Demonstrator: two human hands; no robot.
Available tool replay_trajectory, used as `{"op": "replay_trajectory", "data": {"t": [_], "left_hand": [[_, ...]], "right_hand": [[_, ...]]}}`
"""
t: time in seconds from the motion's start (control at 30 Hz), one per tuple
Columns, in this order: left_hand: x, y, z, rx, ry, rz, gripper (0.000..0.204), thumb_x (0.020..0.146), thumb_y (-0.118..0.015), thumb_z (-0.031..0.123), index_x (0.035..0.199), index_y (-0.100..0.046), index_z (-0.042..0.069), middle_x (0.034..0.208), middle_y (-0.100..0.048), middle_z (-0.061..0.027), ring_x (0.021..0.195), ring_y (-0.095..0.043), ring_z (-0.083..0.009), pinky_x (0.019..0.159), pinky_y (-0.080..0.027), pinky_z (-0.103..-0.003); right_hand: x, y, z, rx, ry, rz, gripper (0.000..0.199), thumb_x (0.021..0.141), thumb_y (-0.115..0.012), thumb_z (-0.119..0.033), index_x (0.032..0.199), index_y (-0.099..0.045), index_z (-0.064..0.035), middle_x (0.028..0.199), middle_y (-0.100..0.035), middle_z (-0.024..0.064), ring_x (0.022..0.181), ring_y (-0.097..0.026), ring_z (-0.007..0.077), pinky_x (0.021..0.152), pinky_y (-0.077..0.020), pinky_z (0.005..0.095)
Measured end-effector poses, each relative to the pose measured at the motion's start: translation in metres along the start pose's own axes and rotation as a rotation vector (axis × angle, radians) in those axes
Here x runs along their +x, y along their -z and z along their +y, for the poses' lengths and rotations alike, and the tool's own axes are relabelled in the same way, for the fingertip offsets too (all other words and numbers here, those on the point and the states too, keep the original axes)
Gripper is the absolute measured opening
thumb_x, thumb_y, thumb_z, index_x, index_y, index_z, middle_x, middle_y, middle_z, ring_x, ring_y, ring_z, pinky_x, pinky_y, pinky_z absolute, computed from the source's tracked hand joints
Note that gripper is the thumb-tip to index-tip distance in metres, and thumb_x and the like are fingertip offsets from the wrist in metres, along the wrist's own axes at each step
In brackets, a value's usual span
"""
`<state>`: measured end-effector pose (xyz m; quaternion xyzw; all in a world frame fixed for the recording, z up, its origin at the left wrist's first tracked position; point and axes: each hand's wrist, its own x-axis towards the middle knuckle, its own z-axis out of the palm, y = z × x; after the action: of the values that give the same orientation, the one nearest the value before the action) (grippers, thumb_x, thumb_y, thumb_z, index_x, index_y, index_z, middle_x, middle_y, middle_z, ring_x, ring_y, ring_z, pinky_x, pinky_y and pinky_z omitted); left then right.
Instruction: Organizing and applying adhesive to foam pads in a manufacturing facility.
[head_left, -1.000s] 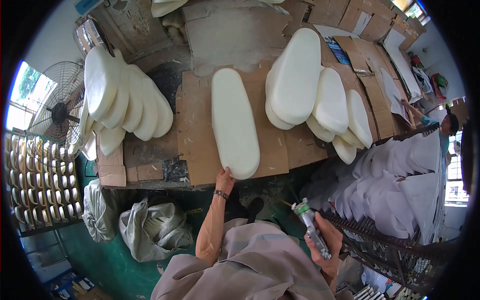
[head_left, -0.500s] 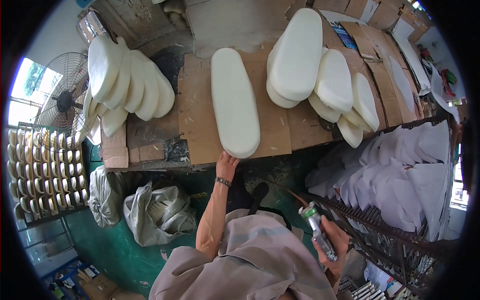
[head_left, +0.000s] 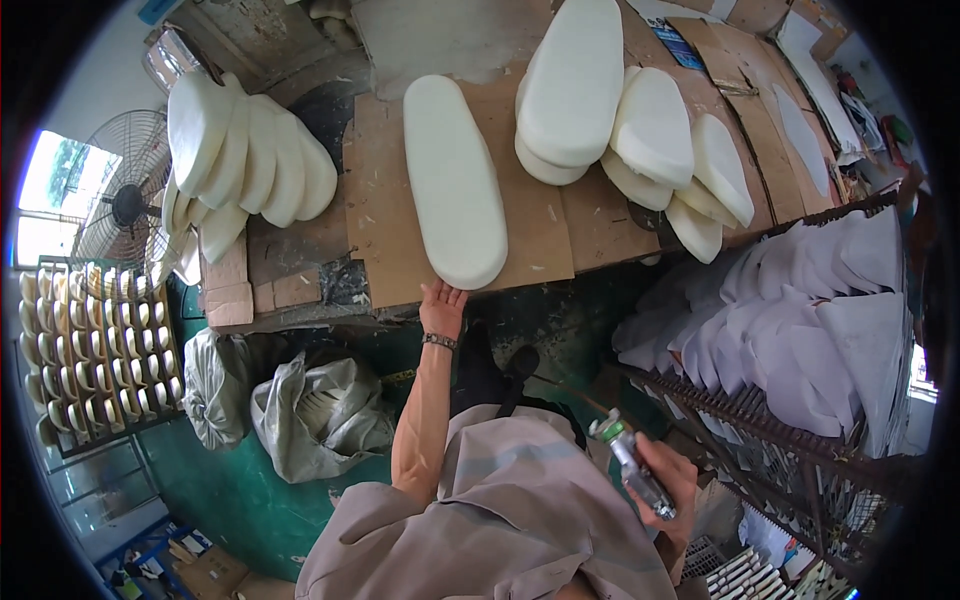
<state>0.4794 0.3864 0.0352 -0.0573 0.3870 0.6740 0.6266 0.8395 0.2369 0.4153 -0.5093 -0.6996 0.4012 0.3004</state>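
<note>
A long cream foam pad (head_left: 455, 185) with rounded ends lies lengthwise on a cardboard sheet in front of me. My left hand (head_left: 442, 308), palm up with fingers stretched out, is at the pad's near end; its fingertips meet the edge there. Low on the right, away from the bench, my right hand (head_left: 672, 480) is wrapped round a silver spray gun (head_left: 640, 470) with a green ring at its front. A thin brown line, perhaps a hose, shows beyond the gun's front end.
Stacked foam pads (head_left: 575, 85) stand right of the middle pad, and a fanned pile (head_left: 250, 155) lies left. Beyond are a floor fan (head_left: 128, 203) and a rack of curved pieces (head_left: 100, 355). Grey sacks (head_left: 320, 415) sit below the bench. White sheets (head_left: 770, 320) fill a rack at right.
The view has shifted slightly, so the bench and pads appear higher. My left hand has turned and spread its fingers at the pad's near end. The right hand still grips the spray gun.
</note>
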Motion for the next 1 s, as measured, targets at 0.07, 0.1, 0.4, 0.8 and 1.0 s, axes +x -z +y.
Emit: {"op": "replay_trajectory", "data": {"t": [0.07,0.1,0.4,0.8,1.0], "left_hand": [[-0.001,0.0,-0.001,-0.004,-0.003,0.005,0.08,0.1,-0.046,0.059,0.15,-0.03,-0.002,0.146,-0.046,-0.017,0.134,-0.045,-0.0338,0.114,-0.036,-0.05],[0.0,0.0,-0.001,-0.016,0.002,0.0,0.081,0.1,-0.044,0.06,0.15,-0.03,-0.002,0.147,-0.045,-0.0178,0.135,-0.045,-0.0343,0.114,-0.035,-0.05],[0.0,-0.002,0.002,-0.035,0.0,0.001,0.083,0.1,-0.042,0.061,0.147,-0.031,-0.005,0.146,-0.043,-0.0209,0.137,-0.042,-0.0376,0.116,-0.033,-0.053],[0.003,0.0,0.001,0.009,0.019,0.018,0.075,0.101,-0.041,0.06,0.144,-0.038,-0.002,0.141,-0.05,-0.0166,0.132,-0.047,-0.0338,0.113,-0.036,-0.052],[0.014,-0.001,-0.001,0.014,0.013,-0.001,0.068,0.102,-0.043,0.058,0.139,-0.044,0.002,0.13,-0.055,-0.0119,0.122,-0.053,-0.0303,0.108,-0.04,-0.05]], "right_hand": [[-0.001,0.0,0.001,-0.047,-0.022,0.058,0.061,0.069,-0.067,0.003,0.13,-0.059,0.0052,0.084,-0.063,0.0148,0.067,-0.061,0.0253,0.063,-0.0485,0.032],[0.0,0.001,0.0,-0.047,-0.023,0.058,0.061,0.069,-0.067,0.003,0.13,-0.059,0.0052,0.084,-0.063,0.0148,0.067,-0.061,0.0253,0.063,-0.0485,0.032],[-0.007,0.014,-0.002,-0.008,-0.022,-0.072,0.061,0.069,-0.068,0.001,0.13,-0.06,0.0041,0.084,-0.063,0.016,0.067,-0.061,0.0256,0.062,-0.0482,0.0324],[0.02,0.006,-0.002,-0.117,0.071,0.2,0.051,0.08,-0.07,-0.003,0.127,-0.059,0.0088,0.091,-0.065,0.0169,0.073,-0.062,0.0243,0.068,-0.05,0.033],[-0.005,0.023,-0.004,-0.12,-0.048,0.078,0.052,0.077,-0.069,-0.003,0.127,-0.059,0.0091,0.091,-0.065,0.0176,0.072,-0.062,0.0257,0.068,-0.0502,0.0333]]}}
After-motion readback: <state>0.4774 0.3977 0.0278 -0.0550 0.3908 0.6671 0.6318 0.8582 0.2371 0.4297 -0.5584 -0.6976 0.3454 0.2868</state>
